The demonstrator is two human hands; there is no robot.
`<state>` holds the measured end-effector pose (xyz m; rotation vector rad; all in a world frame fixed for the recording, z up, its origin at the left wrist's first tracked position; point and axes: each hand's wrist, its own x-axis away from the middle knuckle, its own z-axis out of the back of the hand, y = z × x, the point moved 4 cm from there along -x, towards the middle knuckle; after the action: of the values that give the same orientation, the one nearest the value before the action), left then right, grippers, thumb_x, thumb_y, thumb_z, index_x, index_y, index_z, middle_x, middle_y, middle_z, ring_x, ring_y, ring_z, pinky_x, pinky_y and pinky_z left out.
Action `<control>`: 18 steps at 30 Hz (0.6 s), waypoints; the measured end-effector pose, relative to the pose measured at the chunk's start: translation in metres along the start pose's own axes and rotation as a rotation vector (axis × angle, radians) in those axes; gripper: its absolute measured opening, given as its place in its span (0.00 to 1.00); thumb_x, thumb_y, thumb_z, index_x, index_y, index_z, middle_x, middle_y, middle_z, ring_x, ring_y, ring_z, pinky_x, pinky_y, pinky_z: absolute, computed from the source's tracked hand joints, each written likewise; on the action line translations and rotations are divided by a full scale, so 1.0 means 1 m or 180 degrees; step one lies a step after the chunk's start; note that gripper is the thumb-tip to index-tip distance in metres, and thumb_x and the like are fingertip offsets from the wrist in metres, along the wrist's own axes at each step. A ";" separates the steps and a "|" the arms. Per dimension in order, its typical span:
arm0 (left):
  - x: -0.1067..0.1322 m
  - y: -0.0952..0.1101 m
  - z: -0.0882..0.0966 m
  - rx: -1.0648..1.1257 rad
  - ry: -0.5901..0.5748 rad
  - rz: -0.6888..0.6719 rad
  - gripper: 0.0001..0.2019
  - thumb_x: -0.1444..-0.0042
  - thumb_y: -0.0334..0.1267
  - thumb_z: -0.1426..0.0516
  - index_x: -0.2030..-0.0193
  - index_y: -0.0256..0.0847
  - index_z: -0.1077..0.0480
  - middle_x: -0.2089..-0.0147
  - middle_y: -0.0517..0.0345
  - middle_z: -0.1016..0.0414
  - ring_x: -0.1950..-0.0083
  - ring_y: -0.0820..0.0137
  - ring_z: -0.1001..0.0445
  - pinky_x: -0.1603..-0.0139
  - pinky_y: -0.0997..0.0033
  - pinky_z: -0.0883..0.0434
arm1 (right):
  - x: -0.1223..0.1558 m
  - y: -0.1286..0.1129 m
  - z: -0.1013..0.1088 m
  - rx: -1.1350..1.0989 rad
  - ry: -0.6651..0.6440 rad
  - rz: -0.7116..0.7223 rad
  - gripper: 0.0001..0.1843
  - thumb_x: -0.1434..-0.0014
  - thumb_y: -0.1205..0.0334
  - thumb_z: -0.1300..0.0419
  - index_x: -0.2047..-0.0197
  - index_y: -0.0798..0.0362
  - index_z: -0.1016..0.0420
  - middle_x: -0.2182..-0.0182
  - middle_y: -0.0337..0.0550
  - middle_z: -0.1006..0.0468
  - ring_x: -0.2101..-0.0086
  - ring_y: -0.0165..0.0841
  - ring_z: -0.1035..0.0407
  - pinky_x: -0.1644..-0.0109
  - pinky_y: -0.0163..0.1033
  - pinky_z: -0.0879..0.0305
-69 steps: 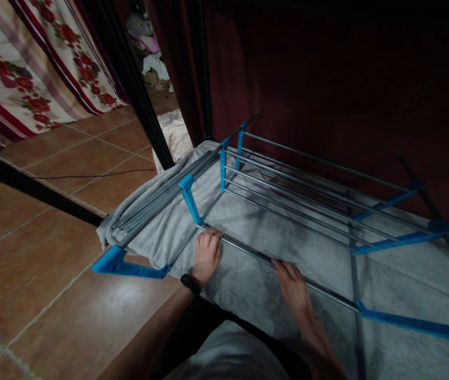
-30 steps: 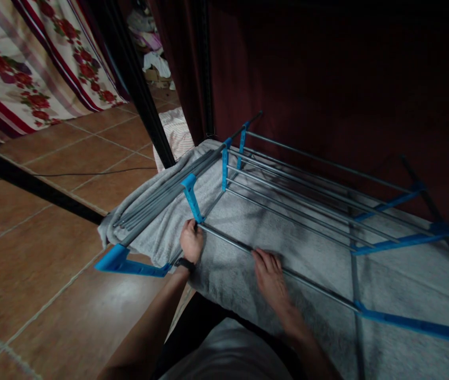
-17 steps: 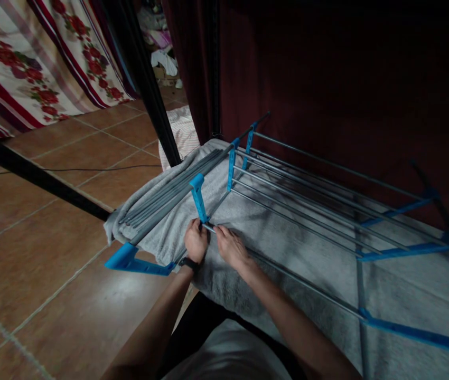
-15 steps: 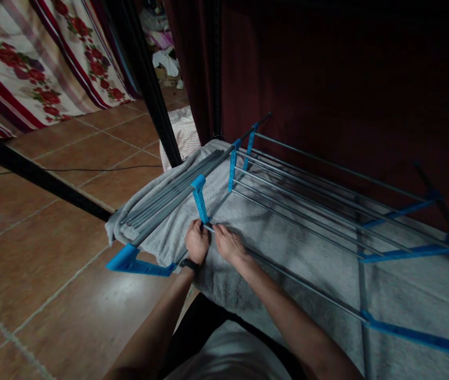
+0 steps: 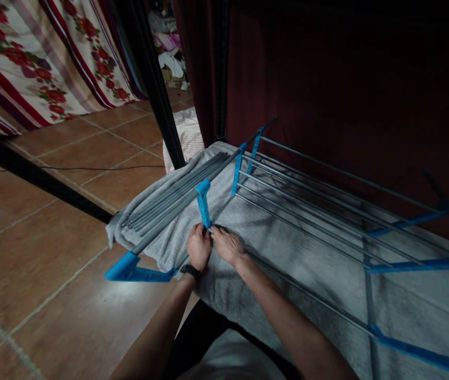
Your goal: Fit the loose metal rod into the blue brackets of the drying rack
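A partly assembled drying rack of grey metal tubes and blue plastic brackets lies across a grey blanket (image 5: 272, 232). My left hand (image 5: 199, 247), a black band at its wrist, is closed around the lower end of an upright blue bracket (image 5: 203, 203). Close beside it, my right hand (image 5: 227, 245) pinches the end of a metal rod (image 5: 307, 293) against that bracket. The rod runs right to another blue bracket (image 5: 418, 348). My fingers hide the joint, so I cannot tell whether the rod sits inside the bracket.
Several loose grey rods (image 5: 172, 190) lie bundled on the blanket at the left. A blue corner bracket (image 5: 139, 268) juts past the blanket edge over the tiled floor (image 5: 69, 295). A black metal post (image 5: 165, 105) and a dark red curtain (image 5: 327, 89) stand behind.
My right hand has moved slightly left, closer to the bracket and my left hand, so less bare rod shows between them. The view has shifted a little.
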<state>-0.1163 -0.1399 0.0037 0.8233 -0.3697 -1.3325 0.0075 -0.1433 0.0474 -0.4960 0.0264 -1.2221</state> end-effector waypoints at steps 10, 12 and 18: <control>0.000 0.001 -0.001 -0.0068 0.0030 -0.0026 0.14 0.34 0.35 0.48 0.45 0.40 0.26 0.47 0.44 0.22 0.51 0.58 0.21 0.49 0.60 0.26 | 0.002 0.000 0.003 0.0013 0.0062 -0.0109 0.24 0.22 0.55 0.60 0.29 0.42 0.37 0.41 0.46 0.22 0.50 0.37 0.22 0.45 0.44 0.28; 0.000 0.000 -0.001 -0.0072 0.0023 -0.0030 0.14 0.34 0.35 0.47 0.45 0.40 0.26 0.47 0.44 0.22 0.51 0.58 0.22 0.48 0.60 0.27 | 0.001 0.000 0.003 0.0018 0.0080 -0.0127 0.24 0.22 0.55 0.60 0.29 0.41 0.37 0.41 0.46 0.22 0.50 0.37 0.22 0.45 0.44 0.28; 0.001 0.000 -0.001 -0.0060 0.0052 -0.0129 0.13 0.33 0.37 0.48 0.46 0.41 0.26 0.48 0.45 0.22 0.50 0.57 0.22 0.47 0.59 0.26 | -0.001 0.002 0.002 0.0007 0.0116 -0.0145 0.24 0.22 0.55 0.59 0.29 0.42 0.37 0.41 0.46 0.22 0.50 0.37 0.22 0.45 0.44 0.28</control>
<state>-0.1156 -0.1407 0.0032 0.8292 -0.3285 -1.3643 0.0099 -0.1415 0.0482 -0.4747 0.0450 -1.2756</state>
